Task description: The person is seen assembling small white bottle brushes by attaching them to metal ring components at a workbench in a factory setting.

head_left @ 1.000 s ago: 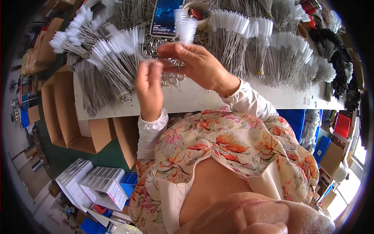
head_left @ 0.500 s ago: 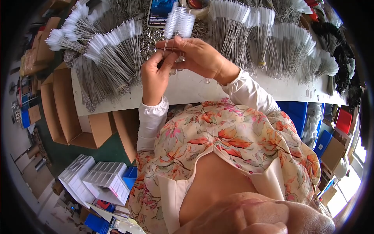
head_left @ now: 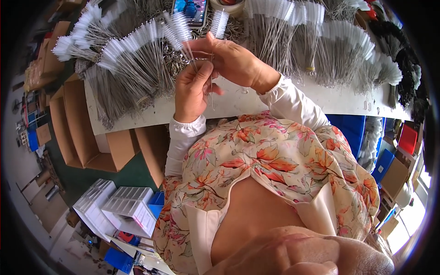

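Pinches white brushes (head_left: pixel 177 32) in the left hand (head_left: pixel 192 89), on the phone's (head_left: pixel 196 13) near side; clamps another brush (head_left: pixel 220 24) in the right hand (head_left: pixel 238 64), nearer and rightward of the phone. Has metal rings (head_left: pixel 235 31) beside the phone, brush bunches (head_left: pixel 275 34) left and right of it.

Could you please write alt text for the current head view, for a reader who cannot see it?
A person's left hand and right hand meet over a pale table, holding wire-stemmed white brushes. Bundles of similar brushes lie on both sides, with a phone and metal rings beyond the hands.
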Available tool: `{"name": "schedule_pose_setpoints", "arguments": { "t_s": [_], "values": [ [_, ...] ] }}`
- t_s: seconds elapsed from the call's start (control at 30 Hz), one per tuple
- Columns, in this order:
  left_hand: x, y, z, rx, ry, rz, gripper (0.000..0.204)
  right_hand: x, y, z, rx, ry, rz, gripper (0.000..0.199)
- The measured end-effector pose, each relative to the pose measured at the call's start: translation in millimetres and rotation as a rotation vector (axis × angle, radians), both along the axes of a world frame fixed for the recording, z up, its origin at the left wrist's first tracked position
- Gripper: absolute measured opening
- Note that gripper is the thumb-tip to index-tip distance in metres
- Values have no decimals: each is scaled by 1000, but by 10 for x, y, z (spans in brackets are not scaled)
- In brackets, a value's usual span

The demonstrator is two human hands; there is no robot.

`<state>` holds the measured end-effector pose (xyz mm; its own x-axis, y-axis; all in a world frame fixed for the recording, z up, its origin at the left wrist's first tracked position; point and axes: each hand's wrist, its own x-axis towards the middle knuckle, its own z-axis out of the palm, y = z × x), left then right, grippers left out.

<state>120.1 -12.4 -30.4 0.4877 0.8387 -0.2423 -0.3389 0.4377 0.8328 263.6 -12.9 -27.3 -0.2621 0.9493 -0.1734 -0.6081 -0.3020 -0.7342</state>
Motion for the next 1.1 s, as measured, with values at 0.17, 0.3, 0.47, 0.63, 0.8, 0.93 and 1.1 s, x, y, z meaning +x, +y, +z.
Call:
{"name": "schedule_pose_setpoints", "arguments": {
  "t_s": [0.17,0.3,0.47,0.63,0.8,0.93,1.1],
  "values": [
    [-35,-39,-3,23,50,-9,16,107,40,-16,80,-192,-200,46],
    [-13,-106,26,198,212,-1,15,197,49,34,159,-372,-361,35],
    [67,-123,34,324,327,26,18,123,56,36,376,-569,-506,39],
    [29,-111,-132,258,367,-56,20,116,-62,211,147,-884,-199,36],
    [-103,-78,63,18,141,-299,30,151,-25,83,314,-609,-271,34],
    [-152,38,204,62,48,-205,30,18,-67,120,349,-410,-401,35],
    [-70,366,493,285,-282,210,35,212,-312,283,236,-657,25,51]
  ]
}}
